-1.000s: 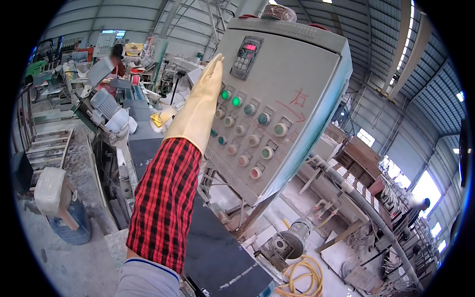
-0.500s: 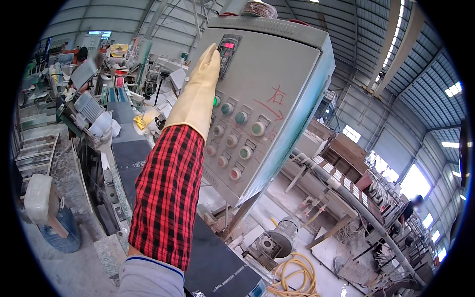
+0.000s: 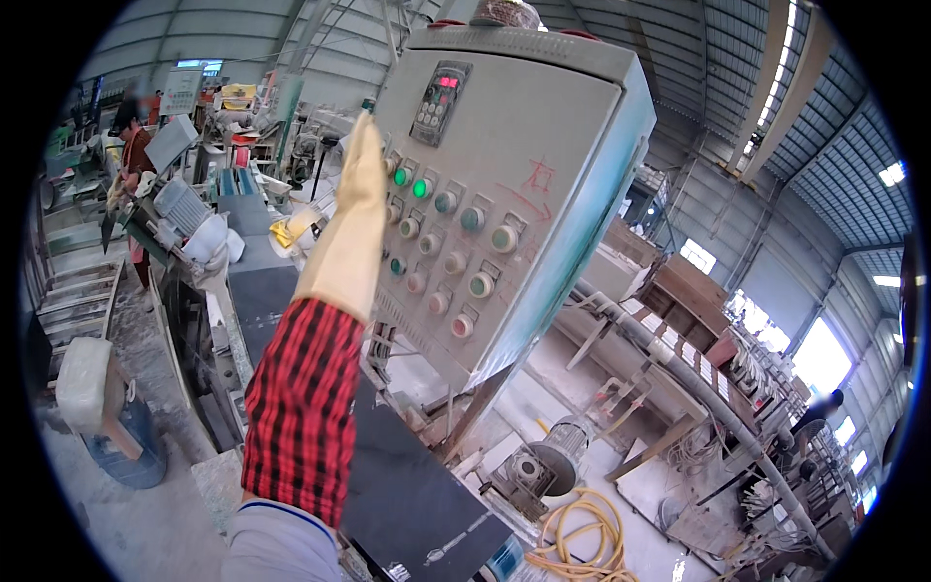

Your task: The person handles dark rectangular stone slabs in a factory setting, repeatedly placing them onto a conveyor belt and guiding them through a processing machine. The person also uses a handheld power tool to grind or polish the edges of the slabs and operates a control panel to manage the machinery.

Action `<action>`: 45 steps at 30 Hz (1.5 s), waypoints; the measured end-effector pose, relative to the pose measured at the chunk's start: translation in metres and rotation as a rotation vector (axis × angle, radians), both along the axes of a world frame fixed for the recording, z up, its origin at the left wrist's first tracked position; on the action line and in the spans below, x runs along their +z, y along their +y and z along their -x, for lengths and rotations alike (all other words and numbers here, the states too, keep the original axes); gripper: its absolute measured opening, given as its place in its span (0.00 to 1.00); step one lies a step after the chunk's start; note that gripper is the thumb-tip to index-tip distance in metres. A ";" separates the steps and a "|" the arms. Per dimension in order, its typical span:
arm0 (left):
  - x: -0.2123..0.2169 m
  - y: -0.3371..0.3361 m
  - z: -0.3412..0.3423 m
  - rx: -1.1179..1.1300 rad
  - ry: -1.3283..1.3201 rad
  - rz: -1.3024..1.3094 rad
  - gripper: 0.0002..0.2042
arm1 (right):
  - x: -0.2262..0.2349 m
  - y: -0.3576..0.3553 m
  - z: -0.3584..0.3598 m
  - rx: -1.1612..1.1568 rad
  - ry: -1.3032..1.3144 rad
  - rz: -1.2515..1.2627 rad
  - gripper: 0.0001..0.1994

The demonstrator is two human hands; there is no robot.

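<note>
My left hand, in a cream rubber glove with a red-and-black checked sleeve, is raised beside the left edge of a grey control cabinet. Its fingers point upward, stretched out, and nothing shows in them. The glove covers part of the cabinet's left edge. On the cabinet front, a black keypad with a red display sits above rows of round push buttons, and a lit green button glows near the glove. Red handwritten marks and an arrow run across the panel. My right hand is out of view.
Below the cabinet lies a dark flat surface. An electric motor and a coiled yellow hose are on the floor to its right. A blue drum stands at left. One person is at far left, another at far right.
My left hand has moved left and down, away from the keypad, uncovering the whole keypad and more buttons, including two lit green ones. A person at far left has come more into sight.
</note>
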State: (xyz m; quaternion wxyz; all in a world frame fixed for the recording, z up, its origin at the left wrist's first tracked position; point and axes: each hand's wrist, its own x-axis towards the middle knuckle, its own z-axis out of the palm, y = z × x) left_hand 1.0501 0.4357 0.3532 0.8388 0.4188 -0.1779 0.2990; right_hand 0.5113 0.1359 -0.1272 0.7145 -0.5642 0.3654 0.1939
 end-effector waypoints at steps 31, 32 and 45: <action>-0.528 -0.299 0.868 1.025 1.068 0.829 0.21 | -0.036 -0.035 -0.183 0.752 0.050 -1.066 0.27; -0.520 -0.312 0.877 1.026 1.100 0.745 0.23 | -0.030 -0.038 -0.168 0.767 0.063 -1.081 0.24; -0.511 -0.607 1.059 1.255 1.012 0.782 0.25 | -0.040 -0.152 0.206 1.763 0.159 -0.227 0.18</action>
